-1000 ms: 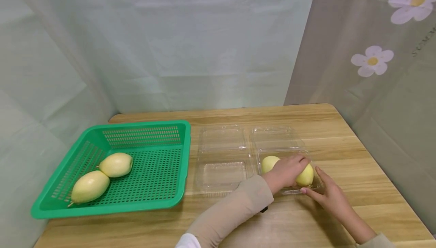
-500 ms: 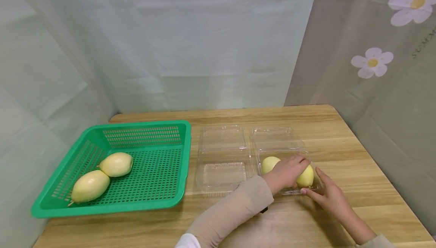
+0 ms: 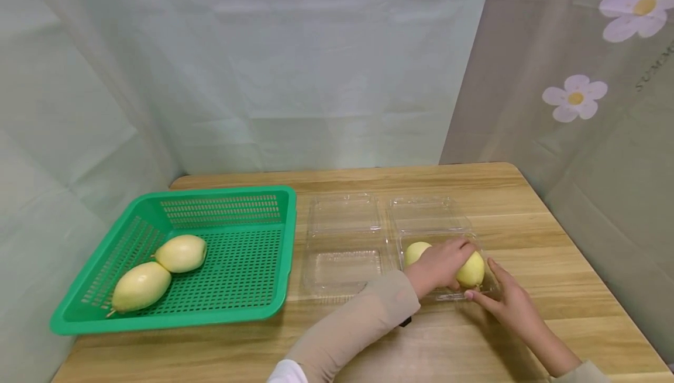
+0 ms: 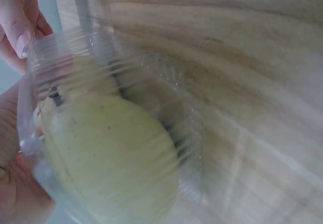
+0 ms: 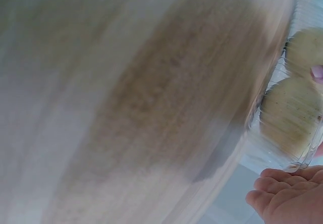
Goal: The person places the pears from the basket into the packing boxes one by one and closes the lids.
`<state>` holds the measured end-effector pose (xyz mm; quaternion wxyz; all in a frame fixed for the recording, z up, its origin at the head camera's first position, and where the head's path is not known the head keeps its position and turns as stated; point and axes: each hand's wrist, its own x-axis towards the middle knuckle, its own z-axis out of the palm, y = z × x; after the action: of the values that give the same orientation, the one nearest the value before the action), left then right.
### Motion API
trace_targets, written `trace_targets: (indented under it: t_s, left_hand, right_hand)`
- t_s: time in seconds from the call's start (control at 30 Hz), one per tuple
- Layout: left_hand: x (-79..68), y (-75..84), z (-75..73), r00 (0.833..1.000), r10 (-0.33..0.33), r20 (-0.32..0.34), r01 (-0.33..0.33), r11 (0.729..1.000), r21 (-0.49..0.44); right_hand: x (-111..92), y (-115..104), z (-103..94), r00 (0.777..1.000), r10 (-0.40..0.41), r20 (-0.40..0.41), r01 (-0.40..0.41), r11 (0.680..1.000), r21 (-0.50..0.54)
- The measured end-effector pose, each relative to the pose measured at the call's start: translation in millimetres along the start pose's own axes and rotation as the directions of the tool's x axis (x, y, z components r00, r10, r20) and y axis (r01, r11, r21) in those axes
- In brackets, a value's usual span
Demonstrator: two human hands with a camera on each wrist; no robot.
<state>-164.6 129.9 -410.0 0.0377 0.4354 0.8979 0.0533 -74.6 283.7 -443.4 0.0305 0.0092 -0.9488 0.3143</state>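
Observation:
Two pale yellow pears lie in the lower half of an unlidded clear plastic clamshell box (image 3: 447, 297) at the right of the table. My left hand (image 3: 442, 262) reaches over the left pear (image 3: 416, 251) and grips the right pear (image 3: 472, 271) from above. Through the ribbed box wall, that speckled pear (image 4: 111, 158) fills much of the left wrist view. Around the front right corner of the box, my right hand (image 3: 513, 301) holds it between thumb and fingers. The right wrist view shows this hand (image 5: 292, 193) close beside the box's end.
A second clear clamshell box (image 3: 344, 298) stands unlidded just left of the first, with nothing in it. Farther left is a green plastic basket (image 3: 242, 272) with a rear pear (image 3: 181, 254) and a front pear (image 3: 141, 287). A curtain (image 3: 316, 79) hangs behind the wooden table (image 3: 532, 225).
The left hand and the pear in it have shifted very slightly to the left. The right hand stays in place at the box corner.

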Motion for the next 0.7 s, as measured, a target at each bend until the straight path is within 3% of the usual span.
trace_targets:
  t_s: [0.3, 0.4, 0.53, 0.7]
  left_hand:
    - [-7.7, -10.6, -11.9, 1.000, -0.001, -0.023, -0.001, 0.997, -0.078]
    - [-8.5, -16.3, -15.8, 0.999, -0.008, -0.035, 0.003, 0.989, -0.145]
    - [-9.5, -24.8, -22.0, 0.998, -0.056, -0.030, 0.048, 0.973, -0.227]
    - [-11.2, -34.5, -28.6, 0.986, -0.158, -0.052, 0.140, 0.958, -0.252]
  right_hand:
    - [0.4, 1.5, -2.0, 0.999, 0.011, 0.032, -0.011, 1.000, 0.018]
    - [1.3, 1.6, -3.8, 0.999, 0.008, 0.041, -0.009, 1.000, 0.017]
    - [3.4, -0.8, -8.3, 0.998, 0.026, 0.066, -0.028, 0.999, 0.027]
    - [12.5, -3.9, -17.4, 0.994, 0.054, 0.091, -0.059, 0.997, 0.055]
